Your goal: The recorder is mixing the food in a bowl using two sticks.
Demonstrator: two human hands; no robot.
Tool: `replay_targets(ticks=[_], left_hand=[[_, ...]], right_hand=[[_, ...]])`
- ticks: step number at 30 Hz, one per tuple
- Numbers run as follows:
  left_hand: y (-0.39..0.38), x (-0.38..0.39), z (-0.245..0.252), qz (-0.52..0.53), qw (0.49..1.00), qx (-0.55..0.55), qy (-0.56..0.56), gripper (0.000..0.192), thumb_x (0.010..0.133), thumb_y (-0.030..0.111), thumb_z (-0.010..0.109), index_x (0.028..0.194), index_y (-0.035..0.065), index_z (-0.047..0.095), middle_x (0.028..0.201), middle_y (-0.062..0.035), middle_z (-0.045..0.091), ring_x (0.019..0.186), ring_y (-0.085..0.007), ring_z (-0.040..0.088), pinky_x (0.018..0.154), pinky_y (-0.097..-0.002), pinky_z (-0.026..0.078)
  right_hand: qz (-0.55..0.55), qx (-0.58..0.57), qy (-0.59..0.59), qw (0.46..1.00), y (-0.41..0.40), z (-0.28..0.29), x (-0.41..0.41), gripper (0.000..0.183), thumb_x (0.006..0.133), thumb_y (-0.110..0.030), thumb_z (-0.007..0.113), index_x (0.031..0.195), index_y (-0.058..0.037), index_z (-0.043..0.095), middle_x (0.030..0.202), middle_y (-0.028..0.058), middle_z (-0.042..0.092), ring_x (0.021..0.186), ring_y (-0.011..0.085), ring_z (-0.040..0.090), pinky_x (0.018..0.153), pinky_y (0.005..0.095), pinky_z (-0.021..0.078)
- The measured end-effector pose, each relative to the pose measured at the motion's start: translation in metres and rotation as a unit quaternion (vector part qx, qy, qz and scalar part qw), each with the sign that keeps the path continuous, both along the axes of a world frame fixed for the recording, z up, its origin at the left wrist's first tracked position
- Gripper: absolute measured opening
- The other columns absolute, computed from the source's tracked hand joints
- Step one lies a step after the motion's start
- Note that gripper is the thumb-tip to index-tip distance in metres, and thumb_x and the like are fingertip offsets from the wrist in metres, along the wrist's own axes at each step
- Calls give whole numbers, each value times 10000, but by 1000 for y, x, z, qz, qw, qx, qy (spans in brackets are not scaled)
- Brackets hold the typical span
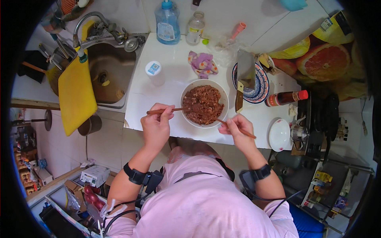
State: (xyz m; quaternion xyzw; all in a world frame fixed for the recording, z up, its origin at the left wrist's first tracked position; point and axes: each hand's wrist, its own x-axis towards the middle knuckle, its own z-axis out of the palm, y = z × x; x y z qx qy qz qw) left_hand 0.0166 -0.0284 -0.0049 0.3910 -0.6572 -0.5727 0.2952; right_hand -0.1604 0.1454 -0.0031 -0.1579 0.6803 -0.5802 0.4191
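Note:
A white bowl (225, 111) holding a brown minced mixture (203, 102) stands near the front edge of the white counter. My left hand (158, 123) is closed around a wooden chopstick (155, 112) whose far end reaches into the mixture from the left. From the lower right, my right hand (239, 129) grips another wooden chopstick (247, 133), its end at the bowl's right side. A purple patterned cloth (203, 63) lies behind the bowl. To the right, a cleaver (246, 70) rests across blue-and-white patterned plates (263, 80).
On the left are a steel sink (116, 64) and a yellow cutting board (78, 92). A white-capped container (155, 73), a blue bottle (167, 25) and a glass jar (195, 29) stand on the counter. Rightward are a red-capped sauce bottle (284, 98), a white dish (279, 134) and a metal teapot (299, 132).

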Motion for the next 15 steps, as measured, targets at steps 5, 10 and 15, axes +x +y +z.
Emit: replay_targets(ticks=[5,10,15], left_hand=[[-6,-17,10,20,998,11,56,142,906,67,494,881,-60,553,900,-142,634,816,-178,634,735,-289,558],[-17,-20,17,40,996,8,79,140,907,67,493,884,-61,544,917,-144,632,840,-186,631,745,-292,557],[-18,-14,19,44,997,-12,65,142,909,71,492,880,-59,543,930,-150,629,864,-194,627,756,-296,555]], right_hand=[[-44,-58,37,997,-23,4,-20,140,904,-80,489,813,27,488,771,138,616,683,196,648,654,304,564],[-62,-54,69,994,-21,0,-28,126,910,-81,478,831,15,497,800,124,619,726,204,646,682,312,556],[38,23,63,997,12,-19,21,137,899,-104,513,825,12,517,797,120,624,747,175,645,691,295,537]])
